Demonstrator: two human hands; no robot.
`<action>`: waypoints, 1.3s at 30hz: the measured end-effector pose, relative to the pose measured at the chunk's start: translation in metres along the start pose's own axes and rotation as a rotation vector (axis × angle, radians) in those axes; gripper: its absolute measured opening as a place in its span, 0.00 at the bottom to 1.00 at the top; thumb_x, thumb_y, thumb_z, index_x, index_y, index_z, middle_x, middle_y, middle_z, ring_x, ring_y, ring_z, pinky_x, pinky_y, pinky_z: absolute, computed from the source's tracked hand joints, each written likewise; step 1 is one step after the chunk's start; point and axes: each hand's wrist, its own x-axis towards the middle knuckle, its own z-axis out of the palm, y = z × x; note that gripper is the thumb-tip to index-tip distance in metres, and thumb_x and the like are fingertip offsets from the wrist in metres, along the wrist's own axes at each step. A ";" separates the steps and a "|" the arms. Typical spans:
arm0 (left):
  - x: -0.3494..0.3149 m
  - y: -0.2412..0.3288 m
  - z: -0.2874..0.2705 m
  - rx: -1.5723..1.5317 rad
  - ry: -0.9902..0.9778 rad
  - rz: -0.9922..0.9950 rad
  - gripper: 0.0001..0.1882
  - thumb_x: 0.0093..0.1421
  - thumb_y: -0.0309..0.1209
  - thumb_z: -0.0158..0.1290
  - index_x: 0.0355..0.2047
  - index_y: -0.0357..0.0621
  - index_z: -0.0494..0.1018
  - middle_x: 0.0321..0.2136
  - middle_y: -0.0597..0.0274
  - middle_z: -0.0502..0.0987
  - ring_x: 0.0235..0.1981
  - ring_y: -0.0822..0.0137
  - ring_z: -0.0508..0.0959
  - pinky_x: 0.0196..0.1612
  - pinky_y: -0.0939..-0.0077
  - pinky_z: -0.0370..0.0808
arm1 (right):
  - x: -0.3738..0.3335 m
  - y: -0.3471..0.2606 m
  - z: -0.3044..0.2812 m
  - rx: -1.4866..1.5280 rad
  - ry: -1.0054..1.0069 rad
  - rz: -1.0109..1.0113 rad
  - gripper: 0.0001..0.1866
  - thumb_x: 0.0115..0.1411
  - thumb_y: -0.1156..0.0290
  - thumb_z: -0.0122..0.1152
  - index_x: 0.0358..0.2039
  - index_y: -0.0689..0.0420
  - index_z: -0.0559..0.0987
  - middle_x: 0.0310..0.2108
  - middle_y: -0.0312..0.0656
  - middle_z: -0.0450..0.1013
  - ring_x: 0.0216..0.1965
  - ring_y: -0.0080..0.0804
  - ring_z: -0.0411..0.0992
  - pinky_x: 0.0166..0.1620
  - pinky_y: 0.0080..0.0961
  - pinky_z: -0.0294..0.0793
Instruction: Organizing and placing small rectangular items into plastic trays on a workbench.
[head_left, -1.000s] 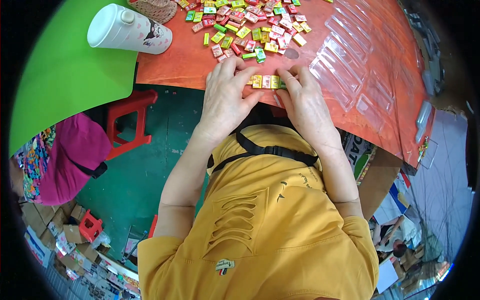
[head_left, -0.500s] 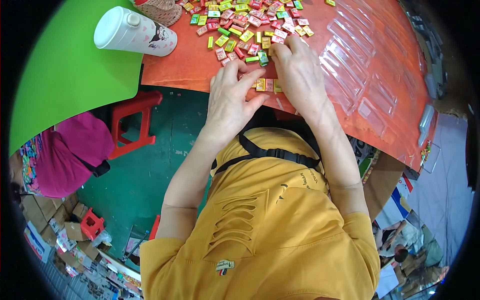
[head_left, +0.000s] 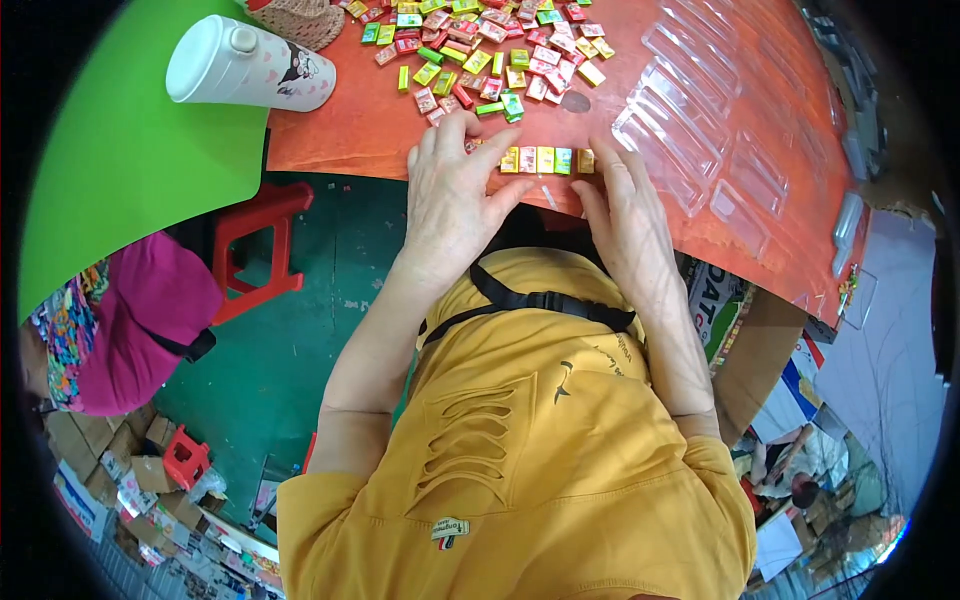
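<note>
A short row of small coloured packets (head_left: pixel 545 160) lies side by side on the orange tabletop (head_left: pixel 370 130) near its front edge. My left hand (head_left: pixel 455 190) lies flat at the row's left end, fingers spread, thumb touching the first packet. At the row's right end my right hand (head_left: pixel 625 215) rests with its fingertips against the last packet. Neither hand lifts anything. Beyond the row spreads a loose heap of several similar packets (head_left: pixel 490 45) in red, green, yellow and pink.
A white lidded cup (head_left: pixel 245 68) lies on its side where the green tabletop (head_left: pixel 120 170) meets the orange one. Clear plastic blister trays (head_left: pixel 700 110) cover the right of the table. A red stool (head_left: pixel 255 240) stands below, beside a person in pink (head_left: pixel 130 335).
My right hand has come back from the loose heap to the row's right end. The row has grown longer by a packet or so, and my left hand stays at its left end.
</note>
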 end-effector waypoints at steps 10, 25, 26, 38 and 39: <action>0.007 0.007 0.000 0.014 -0.105 0.081 0.21 0.56 0.32 0.69 0.51 0.49 0.83 0.45 0.59 0.75 0.49 0.54 0.75 0.52 0.58 0.74 | 0.013 0.006 0.008 0.054 -0.073 -0.189 0.21 0.63 0.80 0.64 0.58 0.64 0.77 0.54 0.53 0.72 0.55 0.54 0.74 0.58 0.43 0.76; 0.088 0.080 0.047 -0.087 -0.185 0.456 0.13 0.60 0.32 0.65 0.46 0.49 0.85 0.43 0.59 0.76 0.47 0.55 0.75 0.52 0.57 0.74 | -0.020 0.051 -0.062 0.077 0.188 0.106 0.18 0.65 0.81 0.63 0.56 0.62 0.77 0.52 0.55 0.73 0.51 0.58 0.76 0.52 0.44 0.78; 0.095 0.081 0.052 -0.080 -0.213 0.483 0.13 0.60 0.32 0.66 0.46 0.49 0.85 0.44 0.59 0.76 0.47 0.55 0.75 0.53 0.57 0.74 | -0.019 0.053 -0.064 0.047 0.193 0.127 0.17 0.65 0.80 0.64 0.55 0.62 0.78 0.52 0.54 0.73 0.51 0.58 0.76 0.52 0.45 0.78; 0.081 0.055 0.067 -0.471 -0.144 0.119 0.16 0.59 0.25 0.66 0.48 0.38 0.81 0.44 0.52 0.77 0.45 0.53 0.81 0.51 0.60 0.79 | -0.046 0.047 -0.043 0.081 0.216 0.076 0.15 0.64 0.76 0.68 0.52 0.60 0.80 0.48 0.51 0.75 0.48 0.53 0.78 0.50 0.43 0.80; 0.077 0.053 0.071 -0.468 -0.145 0.116 0.16 0.59 0.25 0.66 0.48 0.38 0.81 0.44 0.52 0.77 0.45 0.53 0.81 0.51 0.60 0.79 | -0.043 0.042 -0.036 0.039 0.209 0.039 0.16 0.62 0.77 0.68 0.51 0.60 0.81 0.48 0.50 0.75 0.48 0.51 0.78 0.51 0.43 0.79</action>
